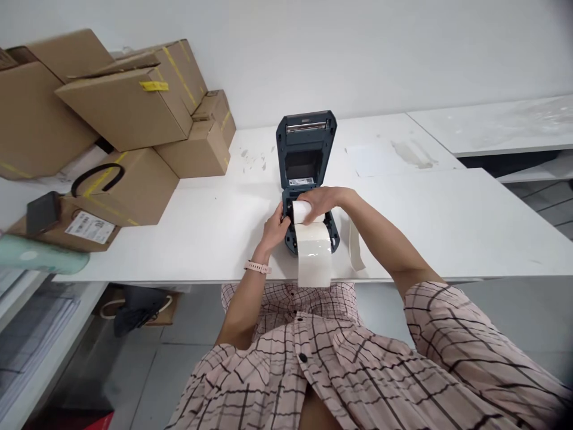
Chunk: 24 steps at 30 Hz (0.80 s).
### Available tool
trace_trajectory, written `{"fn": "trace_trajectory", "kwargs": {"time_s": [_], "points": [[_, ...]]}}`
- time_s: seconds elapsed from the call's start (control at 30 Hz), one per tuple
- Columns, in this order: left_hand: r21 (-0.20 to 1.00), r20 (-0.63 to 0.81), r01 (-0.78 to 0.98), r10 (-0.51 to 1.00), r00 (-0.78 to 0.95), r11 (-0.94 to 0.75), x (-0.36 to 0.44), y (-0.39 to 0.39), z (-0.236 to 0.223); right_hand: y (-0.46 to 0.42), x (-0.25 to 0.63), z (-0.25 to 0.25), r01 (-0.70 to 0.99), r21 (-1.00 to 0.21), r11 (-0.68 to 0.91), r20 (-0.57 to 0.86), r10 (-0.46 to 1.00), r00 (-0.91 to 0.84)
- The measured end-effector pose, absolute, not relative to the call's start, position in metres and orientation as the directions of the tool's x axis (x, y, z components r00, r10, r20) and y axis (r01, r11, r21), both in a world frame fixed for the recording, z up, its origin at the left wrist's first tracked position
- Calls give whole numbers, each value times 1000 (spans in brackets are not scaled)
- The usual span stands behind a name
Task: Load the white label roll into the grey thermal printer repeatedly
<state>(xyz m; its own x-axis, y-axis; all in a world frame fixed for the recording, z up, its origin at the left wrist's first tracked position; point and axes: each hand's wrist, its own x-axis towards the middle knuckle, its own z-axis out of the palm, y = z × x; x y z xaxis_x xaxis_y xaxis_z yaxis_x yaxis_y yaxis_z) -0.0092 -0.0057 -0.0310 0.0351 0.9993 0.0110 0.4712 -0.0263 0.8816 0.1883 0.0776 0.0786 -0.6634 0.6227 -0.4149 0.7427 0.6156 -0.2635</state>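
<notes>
Dark blue-grey plastic label printer (290,189) with its hinged lid (306,138) raised, standing on a white tabletop (215,239) near the front edge. A white cylindrical paper roll (301,211) is in the printer's open bay, and a pale, glossy paper strip (314,254) runs forward over the front of the base to the table's edge. The person's right hand (323,202) curves over the roll, holding it between thumb and fingers. The left hand (274,230) is at the bay's left side, fingers bent; whether it grips anything cannot be told.

If the roll sits unevenly between its side supports, the strip could run skewed or crease. A lid dropping forward could pinch the fingers.

Besides the bay with its roll, the containers are brown cardboard boxes (129,110) with yellow tape, stacked on the left; their contents cannot be seen.
</notes>
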Motion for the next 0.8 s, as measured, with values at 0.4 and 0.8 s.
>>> {"fn": "trace_trajectory", "kwargs": {"time_s": [0.4,0.8], "points": [[902,7,431,1000,3,-8,-5,-14,-31,-51,208,3,635,-296,713,255,700,-667],[988,86,123,995,54,-92,4,-25,-22,-79,204,-13,699,-225,679,322,729,-604]]}}
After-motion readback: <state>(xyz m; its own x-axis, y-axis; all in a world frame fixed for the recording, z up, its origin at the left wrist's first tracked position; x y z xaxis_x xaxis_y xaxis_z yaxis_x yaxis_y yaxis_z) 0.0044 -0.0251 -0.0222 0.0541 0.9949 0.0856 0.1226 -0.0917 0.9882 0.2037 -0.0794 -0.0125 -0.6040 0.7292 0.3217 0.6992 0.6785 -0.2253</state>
